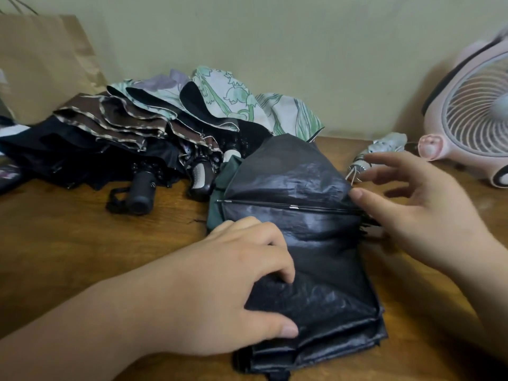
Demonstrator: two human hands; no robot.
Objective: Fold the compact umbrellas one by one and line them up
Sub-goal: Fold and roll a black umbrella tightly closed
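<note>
The black umbrella (302,243) lies half pleated on the table (82,243) at 6 o'clock. The left hand (239,284) curls its fingers into the cloth, probably pinning finished folds. At 3 o'clock the right hand (412,204), fingers spread and holding nothing, thumbs the rib (275,204), likely to turn the next panel.

On the table (82,243), the nearest umbrella (302,243) lies straight before you. Your left hand (233,284) sits on its near left part, and your right hand (417,204) is at its right edge, thumb touching it. Behind it to the left, just beside its far end, lies a heap of umbrellas (165,127). A paper bag (46,64) stands behind the heap, far left, by the wall (275,37). A fan (472,116) stands far right, with a small umbrella (382,149) just left of it.
</note>
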